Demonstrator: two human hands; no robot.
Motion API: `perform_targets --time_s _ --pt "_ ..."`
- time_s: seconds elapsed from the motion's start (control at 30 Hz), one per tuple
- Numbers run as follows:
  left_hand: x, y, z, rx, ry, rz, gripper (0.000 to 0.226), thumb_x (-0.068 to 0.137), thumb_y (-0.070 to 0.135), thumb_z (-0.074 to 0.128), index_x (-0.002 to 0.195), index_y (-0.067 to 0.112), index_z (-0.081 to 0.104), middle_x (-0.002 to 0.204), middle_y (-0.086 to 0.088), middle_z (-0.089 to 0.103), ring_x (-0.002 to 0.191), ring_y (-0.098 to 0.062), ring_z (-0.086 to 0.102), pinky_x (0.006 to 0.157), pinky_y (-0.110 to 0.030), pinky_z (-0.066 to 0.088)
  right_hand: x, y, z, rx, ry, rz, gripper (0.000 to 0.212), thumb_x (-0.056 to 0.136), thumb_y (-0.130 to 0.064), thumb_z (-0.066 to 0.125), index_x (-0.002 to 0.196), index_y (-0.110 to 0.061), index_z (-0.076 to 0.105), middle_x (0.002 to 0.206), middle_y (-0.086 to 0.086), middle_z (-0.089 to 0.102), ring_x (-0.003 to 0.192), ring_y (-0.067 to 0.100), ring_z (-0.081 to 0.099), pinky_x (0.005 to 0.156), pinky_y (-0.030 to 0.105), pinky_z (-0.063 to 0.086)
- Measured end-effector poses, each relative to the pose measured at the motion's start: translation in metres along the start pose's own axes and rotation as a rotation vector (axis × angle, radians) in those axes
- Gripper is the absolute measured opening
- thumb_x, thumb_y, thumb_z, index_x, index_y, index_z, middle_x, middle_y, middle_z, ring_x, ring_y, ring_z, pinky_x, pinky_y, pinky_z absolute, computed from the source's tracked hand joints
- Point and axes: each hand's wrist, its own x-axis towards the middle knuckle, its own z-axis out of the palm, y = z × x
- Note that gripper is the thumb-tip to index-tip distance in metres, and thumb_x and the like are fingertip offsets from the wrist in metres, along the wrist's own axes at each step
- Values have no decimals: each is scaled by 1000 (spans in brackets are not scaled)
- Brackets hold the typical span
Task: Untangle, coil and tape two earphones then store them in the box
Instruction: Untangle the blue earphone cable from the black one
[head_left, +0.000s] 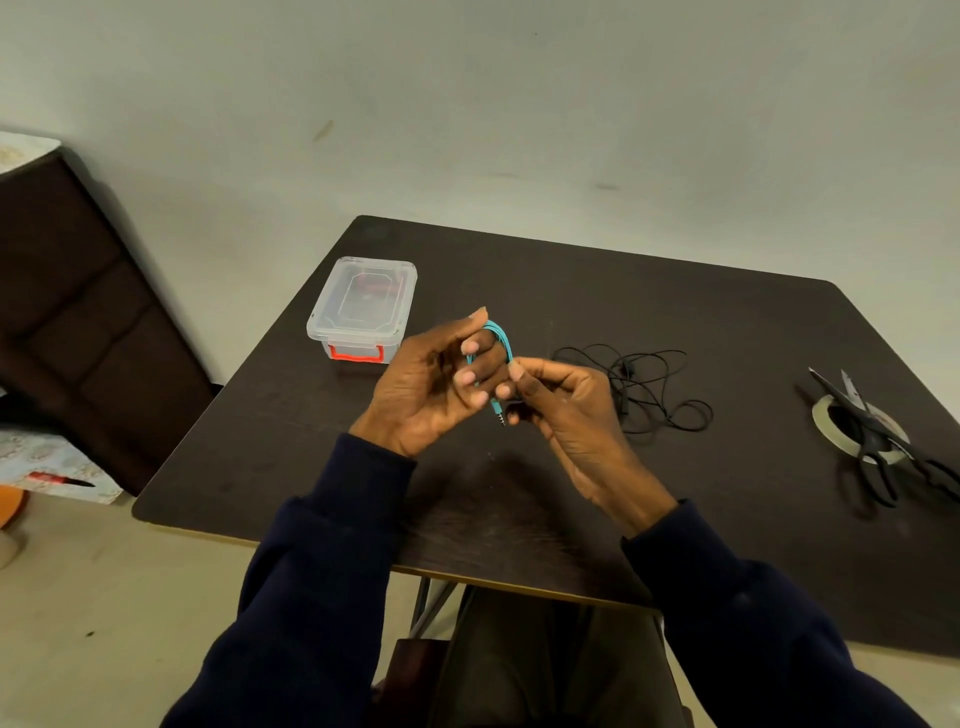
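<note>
While aloft, teal earphone around left hand, right hand in pinch on it

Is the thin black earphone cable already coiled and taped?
No, the thin black earphone cable lies in a loose, untaped tangle on the dark wooden table.

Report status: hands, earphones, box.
Teal earphone cable looped round left hand, right hand pinching it near plug. Black earphone cable tangled on dark table. Clear plastic box with red latch, lid on.
</note>
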Motion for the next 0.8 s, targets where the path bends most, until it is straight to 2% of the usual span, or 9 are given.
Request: perform_targets --time_s 0.07,0.13,0.3,0.47,0.53,0.6,0.67,0.73,0.8 --pt "-3 5 1 99 -16 2 44 107 25 35 67 11 50 55 -6 49 57 -24 60 73 -38 52 0 2 0 -34 -7 -24 22 93 -13 68 109 1 73 87 11 75 77 21 68 64 30 55" --pt "-4 7 1 107 -24 -5 43 107 25 35 71 8 51 61 -9 53 68 -31 66 78 -41 55 2 5 2 -37 -4 -44 17 95 -10 66 108 -1 74 91 14 76 81 22 69 64 29 55" --pt "-4 11 -1 250 -43 16 44 109 25 31 76 8 55 73 -14 61 82 -34 66 79 -50 49 2 10 8 -78 44 -135 19 93 -5 68 110 2 74 98 16 77 84 25 71 64 29 57" --pt "-4 13 1 401 44 77 43 107 27 37 72 8 52 68 -16 58 78 -37 61 76 -51 50 2 15 15 -115 93 -240 19 95 6 62 111 10 71 92 26 73 78 26 65 62 26 55" --pt "-3 11 5 460 85 118 44 107 24 40 70 5 53 67 -18 57 78 -38 58 74 -51 50 4 15 16 -133 102 -282 19 96 8 60 111 7 72 88 32 69 71 25 61 63 25 56" --pt "-3 12 10 491 123 155 44 107 20 40 68 3 54 65 -18 58 74 -38 61 71 -48 51 6 13 16 -132 84 -315 22 96 9 59 109 -2 74 85 28 70 69 21 61 61 23 55" --pt "-4 13 15 510 161 195 43 106 19 41 68 2 54 64 -18 59 70 -37 64 69 -47 51 9 10 16 -151 69 -334 22 96 6 62 107 -7 75 89 14 76 72 17 66 61 24 55" --pt "-4 11 20 515 204 252 43 106 19 43 68 2 54 64 -18 60 64 -35 65 66 -44 52 12 8 16 -157 60 -348 20 95 5 64 108 -6 75 94 13 77 76 20 68 61 26 56" --pt "-1 6 23 546 303 330 44 106 20 45 67 2 54 61 -15 60 53 -29 59 56 -35 51 16 6 14 -207 53 -399 18 94 4 65 109 -2 75 95 16 75 77 23 68 61 30 56"
